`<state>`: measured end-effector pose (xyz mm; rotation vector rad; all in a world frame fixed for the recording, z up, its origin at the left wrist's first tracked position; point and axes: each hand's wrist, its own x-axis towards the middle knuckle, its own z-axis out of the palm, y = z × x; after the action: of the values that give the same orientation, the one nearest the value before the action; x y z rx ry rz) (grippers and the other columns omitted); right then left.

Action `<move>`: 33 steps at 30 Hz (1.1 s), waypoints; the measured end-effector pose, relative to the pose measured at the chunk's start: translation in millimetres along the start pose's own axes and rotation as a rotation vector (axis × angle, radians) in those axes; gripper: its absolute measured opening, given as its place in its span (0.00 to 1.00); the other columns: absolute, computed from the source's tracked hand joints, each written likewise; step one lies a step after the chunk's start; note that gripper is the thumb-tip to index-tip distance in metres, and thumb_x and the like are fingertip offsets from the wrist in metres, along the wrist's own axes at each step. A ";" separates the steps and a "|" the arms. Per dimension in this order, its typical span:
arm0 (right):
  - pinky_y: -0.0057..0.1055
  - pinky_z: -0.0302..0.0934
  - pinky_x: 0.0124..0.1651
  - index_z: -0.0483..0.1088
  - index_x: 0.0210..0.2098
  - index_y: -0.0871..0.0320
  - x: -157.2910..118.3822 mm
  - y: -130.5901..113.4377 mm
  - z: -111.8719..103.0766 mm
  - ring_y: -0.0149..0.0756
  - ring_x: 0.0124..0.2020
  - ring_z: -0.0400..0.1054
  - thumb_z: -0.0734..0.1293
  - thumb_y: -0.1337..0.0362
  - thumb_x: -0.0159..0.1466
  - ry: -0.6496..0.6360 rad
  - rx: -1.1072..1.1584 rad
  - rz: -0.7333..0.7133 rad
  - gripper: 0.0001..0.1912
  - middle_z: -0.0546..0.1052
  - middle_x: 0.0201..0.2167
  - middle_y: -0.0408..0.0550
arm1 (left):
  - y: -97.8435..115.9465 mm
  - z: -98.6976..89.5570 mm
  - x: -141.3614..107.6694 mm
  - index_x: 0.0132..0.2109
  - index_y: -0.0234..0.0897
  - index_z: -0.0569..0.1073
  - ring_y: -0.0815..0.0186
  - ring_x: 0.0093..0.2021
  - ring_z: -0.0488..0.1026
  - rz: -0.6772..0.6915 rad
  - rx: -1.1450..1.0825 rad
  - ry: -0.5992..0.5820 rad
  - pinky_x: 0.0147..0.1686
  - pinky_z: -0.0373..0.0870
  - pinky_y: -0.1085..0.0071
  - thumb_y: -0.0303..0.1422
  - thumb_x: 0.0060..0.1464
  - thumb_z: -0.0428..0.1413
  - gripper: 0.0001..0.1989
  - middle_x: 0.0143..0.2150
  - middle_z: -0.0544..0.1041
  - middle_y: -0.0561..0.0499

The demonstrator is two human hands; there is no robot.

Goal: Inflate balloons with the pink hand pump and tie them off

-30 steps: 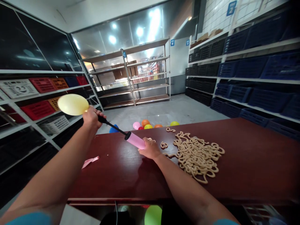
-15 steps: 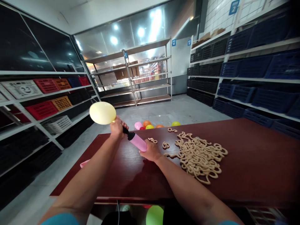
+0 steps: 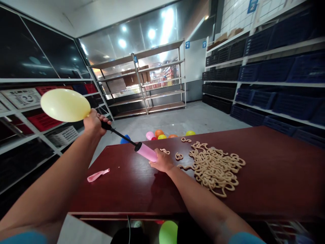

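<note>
A pink hand pump [image 3: 146,152] with a black rod stretches between my hands above the table. My right hand [image 3: 162,160] is wrapped round its pink barrel. At the rod's far end my left hand [image 3: 94,122] grips the black end of the pump together with the neck of a pale yellow balloon [image 3: 65,105], which is inflated and points left. My fingers hide the joint between balloon and pump. Below my left arm's side, a limp pink balloon [image 3: 98,175] lies on the table. Beige cord-like loops [image 3: 215,166] are heaped right of my right hand.
The dark red table [image 3: 274,169] spans the front. Small loose loops [image 3: 179,156] lie near the pump. Inflated balloons [image 3: 161,137] sit beyond the far edge, and a green balloon [image 3: 168,232] is below the near edge. Shelves with crates [image 3: 266,73] line the sides.
My left hand has moved up and left with the yellow balloon, drawing the pump's black rod out. The balloon looks larger. My right hand stays almost in place on the barrel.
</note>
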<state>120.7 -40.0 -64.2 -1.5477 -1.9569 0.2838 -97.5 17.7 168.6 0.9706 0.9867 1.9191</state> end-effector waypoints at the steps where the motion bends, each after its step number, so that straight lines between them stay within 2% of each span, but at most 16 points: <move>1: 0.32 0.55 0.35 0.64 0.40 0.55 -0.8 0.5 0.9 0.40 0.36 0.68 0.68 0.53 0.51 -0.016 0.006 0.005 0.20 0.74 0.34 0.47 | 1.0 -1.0 1.7 0.22 0.38 0.50 0.73 0.14 0.53 0.000 0.000 -0.003 0.15 0.57 0.75 0.33 0.54 0.47 0.16 0.13 0.51 0.59; 5: 0.31 0.55 0.35 0.64 0.39 0.55 -3.5 5.6 7.3 0.39 0.36 0.68 0.68 0.54 0.50 -0.035 0.019 0.018 0.20 0.74 0.33 0.47 | -19.7 2.5 -9.7 0.22 0.38 0.50 0.74 0.13 0.52 -0.055 -0.039 -0.003 0.14 0.55 0.76 0.34 0.54 0.47 0.16 0.14 0.50 0.60; 13: 0.31 0.55 0.37 0.64 0.38 0.56 -5.2 6.3 6.7 0.39 0.37 0.68 0.68 0.55 0.50 -0.010 0.048 0.012 0.19 0.73 0.33 0.47 | -100.2 16.8 -59.4 0.21 0.39 0.52 0.72 0.13 0.55 -0.189 -0.063 -0.010 0.13 0.57 0.74 0.43 0.52 0.51 0.21 0.13 0.52 0.58; 16: 0.31 0.54 0.37 0.64 0.37 0.56 -5.3 4.4 1.7 0.40 0.37 0.67 0.69 0.54 0.49 -0.001 0.033 0.001 0.19 0.73 0.33 0.48 | -112.3 16.1 -68.4 0.21 0.39 0.52 0.72 0.13 0.55 -0.201 -0.074 -0.006 0.14 0.58 0.73 0.42 0.54 0.50 0.20 0.13 0.53 0.58; 19: 0.31 0.54 0.37 0.64 0.38 0.56 -3.9 2.6 -1.4 0.39 0.37 0.67 0.69 0.53 0.49 -0.023 0.035 0.000 0.20 0.73 0.33 0.47 | -98.0 12.1 -62.3 0.22 0.39 0.52 0.72 0.13 0.55 -0.181 -0.065 0.025 0.14 0.58 0.73 0.40 0.55 0.49 0.18 0.13 0.53 0.58; 25: 0.30 0.54 0.36 0.64 0.38 0.55 -2.0 -0.1 -4.1 0.39 0.37 0.67 0.69 0.55 0.50 -0.002 0.036 -0.026 0.19 0.73 0.33 0.47 | -27.4 -6.2 -13.0 0.23 0.39 0.51 0.74 0.13 0.54 -0.077 -0.042 0.064 0.14 0.58 0.76 0.35 0.52 0.49 0.16 0.14 0.51 0.60; 27: 0.30 0.54 0.35 0.64 0.39 0.55 -2.4 -1.1 -4.4 0.39 0.36 0.67 0.68 0.55 0.51 -0.011 0.038 -0.033 0.19 0.73 0.33 0.47 | -11.2 -11.9 2.2 0.23 0.39 0.51 0.74 0.13 0.54 -0.052 -0.036 0.064 0.14 0.58 0.76 0.34 0.51 0.50 0.15 0.14 0.51 0.60; 30: 0.30 0.54 0.34 0.64 0.39 0.55 -3.5 -1.6 -3.3 0.39 0.36 0.68 0.68 0.53 0.50 -0.040 0.035 -0.023 0.20 0.74 0.34 0.46 | -6.7 -15.4 10.8 0.22 0.39 0.51 0.74 0.12 0.54 -0.049 -0.031 0.054 0.13 0.58 0.76 0.33 0.50 0.50 0.15 0.14 0.52 0.60; 33: 0.30 0.55 0.35 0.64 0.39 0.56 -4.8 0.6 -0.6 0.39 0.37 0.68 0.69 0.54 0.50 -0.068 0.040 0.007 0.20 0.74 0.34 0.47 | -24.6 -12.1 0.1 0.22 0.38 0.50 0.74 0.12 0.53 -0.075 -0.060 0.050 0.13 0.56 0.77 0.34 0.51 0.50 0.16 0.14 0.51 0.60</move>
<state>122.1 -44.4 -65.6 -1.5380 -1.9860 0.3816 -101.3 24.4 142.3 0.8433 0.9750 1.9078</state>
